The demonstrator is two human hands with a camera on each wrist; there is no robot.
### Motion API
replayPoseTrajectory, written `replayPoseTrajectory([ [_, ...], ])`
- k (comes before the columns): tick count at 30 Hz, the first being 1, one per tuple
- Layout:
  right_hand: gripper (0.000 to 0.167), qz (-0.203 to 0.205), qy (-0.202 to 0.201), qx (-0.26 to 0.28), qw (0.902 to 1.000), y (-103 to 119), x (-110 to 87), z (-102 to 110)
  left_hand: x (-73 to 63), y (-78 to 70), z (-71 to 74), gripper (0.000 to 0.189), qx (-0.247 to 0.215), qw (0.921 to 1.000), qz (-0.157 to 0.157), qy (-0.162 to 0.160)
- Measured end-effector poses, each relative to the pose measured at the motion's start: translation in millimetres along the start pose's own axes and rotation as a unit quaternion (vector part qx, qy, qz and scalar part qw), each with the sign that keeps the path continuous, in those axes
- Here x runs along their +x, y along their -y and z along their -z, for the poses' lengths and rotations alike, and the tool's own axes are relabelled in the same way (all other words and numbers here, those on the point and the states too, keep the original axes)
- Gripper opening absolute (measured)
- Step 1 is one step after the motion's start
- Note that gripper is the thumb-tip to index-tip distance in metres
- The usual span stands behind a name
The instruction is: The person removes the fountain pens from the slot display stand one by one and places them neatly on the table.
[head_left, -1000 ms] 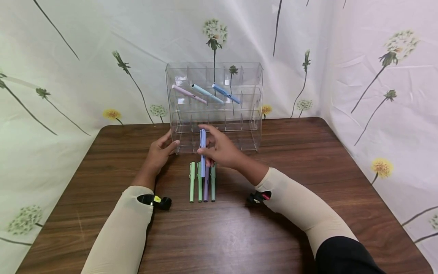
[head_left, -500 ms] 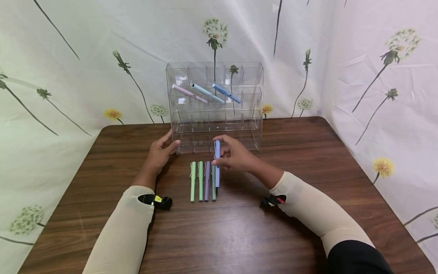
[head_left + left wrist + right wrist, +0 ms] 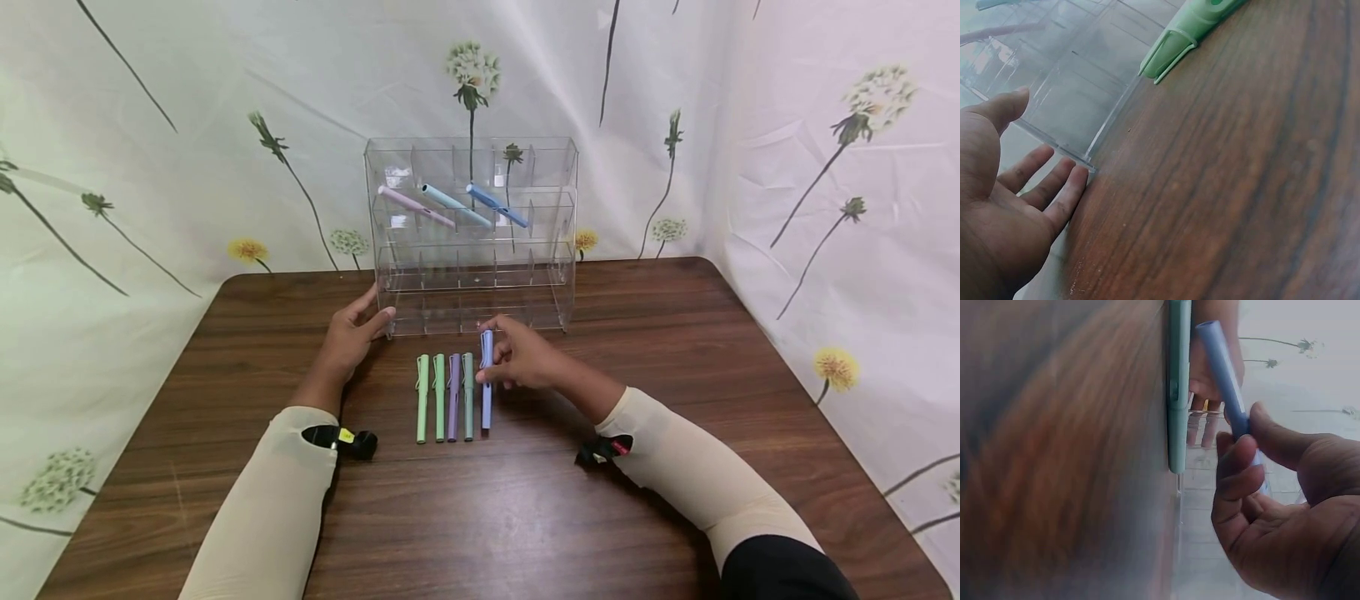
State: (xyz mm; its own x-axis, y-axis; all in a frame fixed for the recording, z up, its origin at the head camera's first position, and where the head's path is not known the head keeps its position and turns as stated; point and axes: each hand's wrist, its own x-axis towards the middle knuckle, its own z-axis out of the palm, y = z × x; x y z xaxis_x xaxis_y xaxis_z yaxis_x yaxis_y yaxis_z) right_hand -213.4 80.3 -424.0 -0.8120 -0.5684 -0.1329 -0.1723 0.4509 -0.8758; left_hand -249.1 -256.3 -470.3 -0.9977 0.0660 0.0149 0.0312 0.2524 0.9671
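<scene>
My right hand (image 3: 528, 358) pinches a periwinkle-blue capped pen (image 3: 487, 408) between thumb and fingers. In the right wrist view that pen (image 3: 1222, 369) is tilted and raised off the tabletop. To its left lie a light green pen (image 3: 422, 400), a green pen (image 3: 439, 404), a purple pen (image 3: 453, 400) and a grey-green pen (image 3: 468, 400), side by side with clips at the far end. My left hand (image 3: 348, 337) rests against the left side of a clear tiered organizer (image 3: 472, 287), its fingers (image 3: 1067, 187) extended along the lower corner.
Higher in the organizer lean a pink pen (image 3: 415, 206), a light blue pen (image 3: 456, 205) and a blue pen (image 3: 497, 205). The organizer stands near the back of the brown wooden table (image 3: 480, 525), before a flower-printed cloth (image 3: 300, 67).
My right hand has moved right and toward me with the periwinkle pen, past the grey-green pen to the row's right end, and lowered it. My left hand stays at the organizer.
</scene>
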Motion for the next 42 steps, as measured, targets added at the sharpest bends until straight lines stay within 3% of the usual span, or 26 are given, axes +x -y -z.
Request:
replayPoseTrajectory([
  [20,0.074,0.022,0.028,-0.033,0.9988,-29,8.9,-7,-1.2,-3.3,-0.6,0.072,0.0,1.0,0.008,0.0],
  [31,0.078,-0.003,0.041,-0.004,0.9991,-34,12.0,-12,-2.7,-3.4,-1.2,0.072,-0.001,1.0,0.002,0.004],
  [42,0.08,-0.001,0.045,0.01,0.9989,-39,16.3,-12,-3.0,-5.3,-1.6,0.073,0.005,0.9999,0.01,-0.004],
])
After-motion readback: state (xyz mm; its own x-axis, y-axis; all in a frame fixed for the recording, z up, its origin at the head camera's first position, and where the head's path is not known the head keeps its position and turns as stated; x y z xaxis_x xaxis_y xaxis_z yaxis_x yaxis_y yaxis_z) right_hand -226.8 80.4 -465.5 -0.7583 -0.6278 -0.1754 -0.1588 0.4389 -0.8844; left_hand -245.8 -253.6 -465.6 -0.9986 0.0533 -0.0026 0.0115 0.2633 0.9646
